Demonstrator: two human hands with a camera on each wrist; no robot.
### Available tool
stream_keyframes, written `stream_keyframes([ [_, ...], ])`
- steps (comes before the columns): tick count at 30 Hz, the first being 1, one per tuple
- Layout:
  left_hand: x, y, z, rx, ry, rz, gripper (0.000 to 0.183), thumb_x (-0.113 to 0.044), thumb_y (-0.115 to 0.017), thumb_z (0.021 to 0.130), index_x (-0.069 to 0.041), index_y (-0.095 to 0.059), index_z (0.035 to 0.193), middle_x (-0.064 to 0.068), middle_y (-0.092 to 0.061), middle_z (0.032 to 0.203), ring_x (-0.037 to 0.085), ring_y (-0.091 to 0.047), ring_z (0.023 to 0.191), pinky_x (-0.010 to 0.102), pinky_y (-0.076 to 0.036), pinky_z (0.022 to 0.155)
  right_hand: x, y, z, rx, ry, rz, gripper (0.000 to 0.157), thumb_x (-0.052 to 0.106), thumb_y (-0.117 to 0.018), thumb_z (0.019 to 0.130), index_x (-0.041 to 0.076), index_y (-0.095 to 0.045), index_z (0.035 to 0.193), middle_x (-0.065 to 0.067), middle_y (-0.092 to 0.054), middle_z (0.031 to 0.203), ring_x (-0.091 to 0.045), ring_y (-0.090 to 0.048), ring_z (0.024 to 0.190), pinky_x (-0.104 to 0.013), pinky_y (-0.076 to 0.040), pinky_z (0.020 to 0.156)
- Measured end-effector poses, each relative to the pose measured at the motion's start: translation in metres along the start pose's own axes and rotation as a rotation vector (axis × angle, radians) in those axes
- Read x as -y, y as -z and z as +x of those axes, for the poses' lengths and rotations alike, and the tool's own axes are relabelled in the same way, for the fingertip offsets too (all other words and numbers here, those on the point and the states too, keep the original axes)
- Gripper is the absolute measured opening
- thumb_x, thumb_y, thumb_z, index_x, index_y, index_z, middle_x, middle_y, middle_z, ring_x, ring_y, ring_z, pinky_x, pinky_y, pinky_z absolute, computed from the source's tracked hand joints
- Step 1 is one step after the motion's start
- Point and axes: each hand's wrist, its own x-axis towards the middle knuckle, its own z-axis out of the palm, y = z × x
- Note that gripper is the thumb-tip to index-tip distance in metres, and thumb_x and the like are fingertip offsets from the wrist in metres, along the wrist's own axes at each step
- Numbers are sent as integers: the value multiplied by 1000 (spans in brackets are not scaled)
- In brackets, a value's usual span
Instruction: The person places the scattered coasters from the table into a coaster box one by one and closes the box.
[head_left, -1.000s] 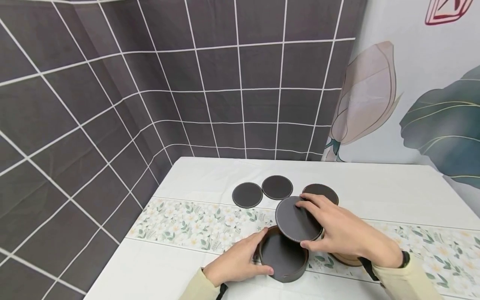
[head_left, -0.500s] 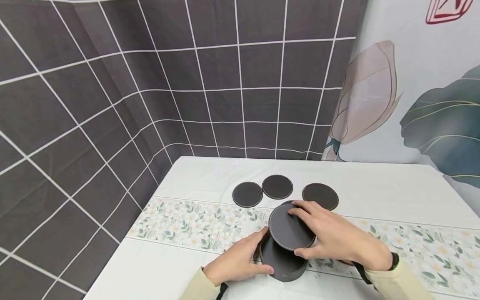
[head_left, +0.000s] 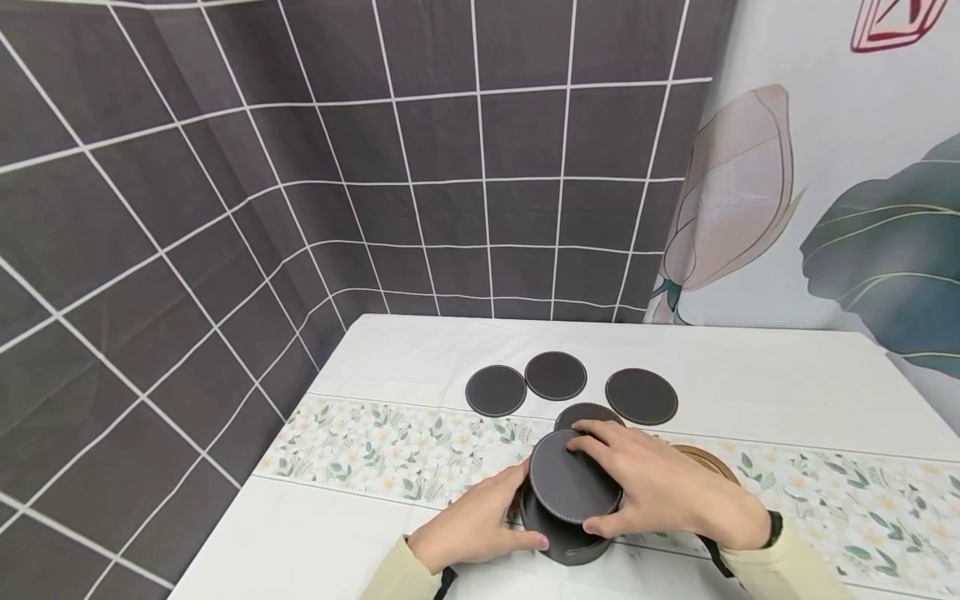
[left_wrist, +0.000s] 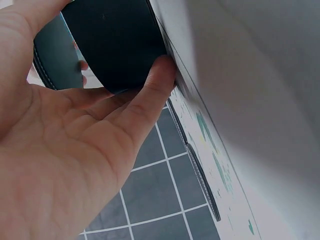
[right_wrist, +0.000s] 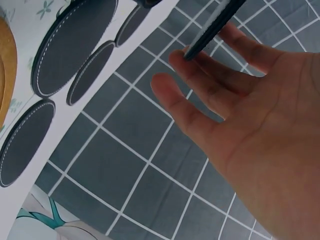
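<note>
A dark round leather coaster (head_left: 568,479) with pale edge stitching hangs tilted over a round dark coaster holder (head_left: 573,552). My right hand (head_left: 656,485) pinches the coaster between thumb and fingers; its edge shows in the right wrist view as a thin dark strip (right_wrist: 215,30). With thumb and fingers spread around its left side, my left hand (head_left: 480,518) grips the holder on the table. The left wrist view shows the holder's smooth dark wall (left_wrist: 117,45) against the fingers. Most of the holder's inside is hidden under the coaster.
Behind the hands lie several flat coasters: one at left (head_left: 496,390), one beside it (head_left: 556,375), one at right (head_left: 641,396), and a nearer one (head_left: 588,413) partly covered. A tan round piece (head_left: 708,460) sits half hidden behind the right hand. A dark gridded cloth (head_left: 517,208) hangs behind.
My right hand has carried the coaster left and toward me, over the holder. The nearer coaster and tan piece have come more into sight. My left hand has stayed in place.
</note>
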Motion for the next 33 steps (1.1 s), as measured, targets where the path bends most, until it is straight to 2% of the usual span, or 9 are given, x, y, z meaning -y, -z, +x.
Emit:
stream_keyframes([
  [14,2,-1,0,-8,-3,-1,94,-41,-82,87,-30,-26,162,0,-53,150,12,-51,135,34,-46,112,7,-9,0,37,17,-13,77,60,-83,73,15,-63,132,-9,-54,145,-24,-57,127,-51,-53,98],
  [19,1,-1,1,8,8,-25,96,-39,-82,87,-27,-24,163,1,-49,154,13,-49,139,34,-44,114,7,-9,0,52,11,-7,76,61,-82,74,16,-63,132,-8,-54,145,-25,-57,127,-53,-52,99],
  [33,2,-1,0,18,29,-47,93,-44,-82,87,-19,-31,161,1,-45,158,15,-47,141,35,-43,116,8,-13,0,108,-13,14,75,61,-83,74,16,-64,132,-9,-54,145,-25,-58,125,-53,-52,99],
])
